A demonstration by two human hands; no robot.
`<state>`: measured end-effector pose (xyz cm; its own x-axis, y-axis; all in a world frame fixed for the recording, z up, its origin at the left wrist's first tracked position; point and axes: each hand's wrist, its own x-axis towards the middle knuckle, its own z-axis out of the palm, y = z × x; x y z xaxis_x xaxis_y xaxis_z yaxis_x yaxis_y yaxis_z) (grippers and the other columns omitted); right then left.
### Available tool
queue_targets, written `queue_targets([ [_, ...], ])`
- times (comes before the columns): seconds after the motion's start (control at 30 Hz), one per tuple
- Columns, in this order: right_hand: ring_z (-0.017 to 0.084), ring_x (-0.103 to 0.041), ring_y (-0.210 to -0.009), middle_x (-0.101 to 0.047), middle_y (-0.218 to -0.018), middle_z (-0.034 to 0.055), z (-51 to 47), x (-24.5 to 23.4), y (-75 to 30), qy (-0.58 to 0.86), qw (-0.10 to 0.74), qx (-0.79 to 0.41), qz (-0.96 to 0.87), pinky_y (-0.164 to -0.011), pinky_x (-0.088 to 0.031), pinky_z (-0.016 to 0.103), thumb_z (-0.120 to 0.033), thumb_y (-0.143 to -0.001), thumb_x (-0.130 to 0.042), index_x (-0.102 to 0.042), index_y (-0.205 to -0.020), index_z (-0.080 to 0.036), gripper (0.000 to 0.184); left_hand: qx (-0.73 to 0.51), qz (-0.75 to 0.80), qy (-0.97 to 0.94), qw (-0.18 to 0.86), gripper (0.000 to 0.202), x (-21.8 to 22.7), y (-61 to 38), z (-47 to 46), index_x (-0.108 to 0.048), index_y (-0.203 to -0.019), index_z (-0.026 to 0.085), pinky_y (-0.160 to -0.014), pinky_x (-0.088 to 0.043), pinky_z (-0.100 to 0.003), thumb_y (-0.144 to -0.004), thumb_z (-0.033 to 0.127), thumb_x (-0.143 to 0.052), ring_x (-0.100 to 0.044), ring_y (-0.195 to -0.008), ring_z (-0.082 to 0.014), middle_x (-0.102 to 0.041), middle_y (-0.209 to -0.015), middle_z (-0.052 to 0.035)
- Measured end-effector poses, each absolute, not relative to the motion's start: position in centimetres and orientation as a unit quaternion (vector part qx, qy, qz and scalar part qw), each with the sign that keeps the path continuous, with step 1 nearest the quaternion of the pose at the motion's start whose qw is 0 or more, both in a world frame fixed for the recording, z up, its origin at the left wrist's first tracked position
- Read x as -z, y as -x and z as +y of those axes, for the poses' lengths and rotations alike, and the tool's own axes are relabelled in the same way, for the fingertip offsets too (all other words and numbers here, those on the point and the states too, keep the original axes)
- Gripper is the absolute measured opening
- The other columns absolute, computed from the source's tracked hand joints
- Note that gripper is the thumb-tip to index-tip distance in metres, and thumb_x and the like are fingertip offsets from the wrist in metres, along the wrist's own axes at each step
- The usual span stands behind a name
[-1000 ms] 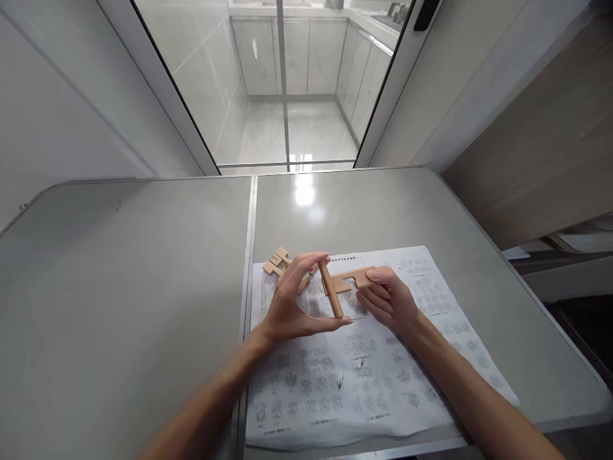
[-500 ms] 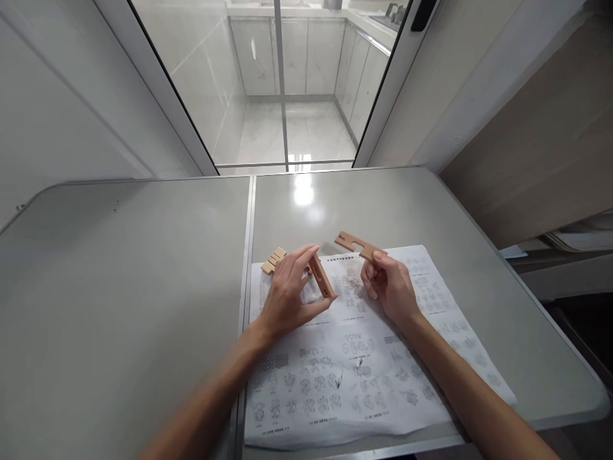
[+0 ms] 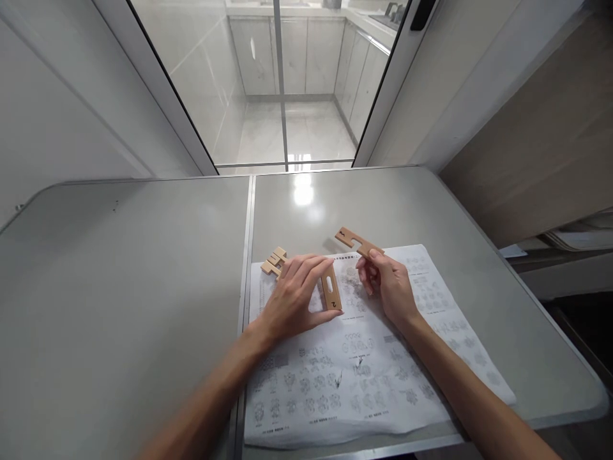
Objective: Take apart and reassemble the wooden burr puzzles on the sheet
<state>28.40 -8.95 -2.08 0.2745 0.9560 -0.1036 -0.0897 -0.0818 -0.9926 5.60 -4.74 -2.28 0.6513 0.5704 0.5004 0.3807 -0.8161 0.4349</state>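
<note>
My left hand (image 3: 292,299) pinches a flat wooden piece with a slot (image 3: 330,289), marked with a number, just above the printed instruction sheet (image 3: 364,358). In my right hand (image 3: 385,284) the fingertips grip one end of a second wooden piece with a notch (image 3: 355,241), lifted and tilted toward the far side. A small stack of further wooden pieces (image 3: 272,261) lies just beyond my left hand at the sheet's far left corner.
The sheet lies on a grey folding table (image 3: 124,268) with a seam (image 3: 248,236) down its middle. Glass sliding doors (image 3: 282,76) stand behind the table. A wooden panel (image 3: 536,147) rises at the right.
The two wooden pieces were joined crosswise a second ago; now they are apart. My right hand carried the notched piece up and away, my left lowered and turned the slotted piece flat.
</note>
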Motion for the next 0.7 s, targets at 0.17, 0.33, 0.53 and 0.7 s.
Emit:
queue_targets([
  [0.17, 0.010, -0.046, -0.047, -0.058, -0.063, -0.0010, -8.95, 1.85, -28.39, 0.574, 0.560, -0.459, -0.382, -0.047, -0.039, 0.026, -0.059, -0.104, -0.062, -0.073, -0.079, -0.018, 0.049, -0.280, 0.244, -0.918, 0.139, 0.076, 2.22, -5.54, -4.83, -0.056, -0.151, 0.023, -0.118, -0.047, -0.058, -0.088, 0.052, -0.086, -0.060, -0.137, -0.0377, -0.068, -0.141, -0.0158],
  [0.33, 0.011, -0.046, -0.048, -0.059, -0.062, -0.0003, -9.01, 1.75, -28.34, 0.574, 0.561, -0.462, -0.377, -0.049, -0.039, 0.027, -0.059, -0.103, -0.062, -0.072, -0.079, -0.018, 0.049, -0.247, 0.227, -0.935, 0.117, 0.053, 2.33, -5.54, -4.90, -0.075, -0.131, 0.025, -0.118, -0.046, -0.060, -0.091, 0.059, -0.081, -0.060, -0.134, -0.0365, -0.070, -0.136, -0.0144],
  [0.53, 0.012, -0.046, -0.048, -0.058, -0.060, -0.0009, -9.04, 2.12, -28.49, 0.565, 0.557, -0.474, -0.383, -0.048, -0.038, 0.026, -0.058, -0.104, -0.060, -0.072, -0.082, -0.018, 0.047, -0.240, 0.226, -0.939, 0.099, 0.043, 2.29, -5.58, -5.09, -0.076, -0.131, 0.026, -0.121, -0.045, -0.060, -0.096, 0.050, -0.076, -0.061, -0.134, -0.0339, -0.070, -0.141, -0.0138],
  [0.7, 0.012, -0.045, -0.049, -0.061, -0.063, -0.0002, -8.95, 2.12, -28.62, 0.557, 0.550, -0.482, -0.393, -0.049, -0.038, 0.027, -0.054, -0.105, -0.058, -0.062, -0.076, -0.021, 0.044, -0.253, 0.250, -0.930, 0.090, 0.040, 2.18, -5.62, -5.33, -0.076, -0.129, 0.022, -0.127, -0.039, -0.063, -0.090, 0.031, -0.073, -0.062, -0.136, -0.0335, -0.069, -0.147, -0.0130],
])
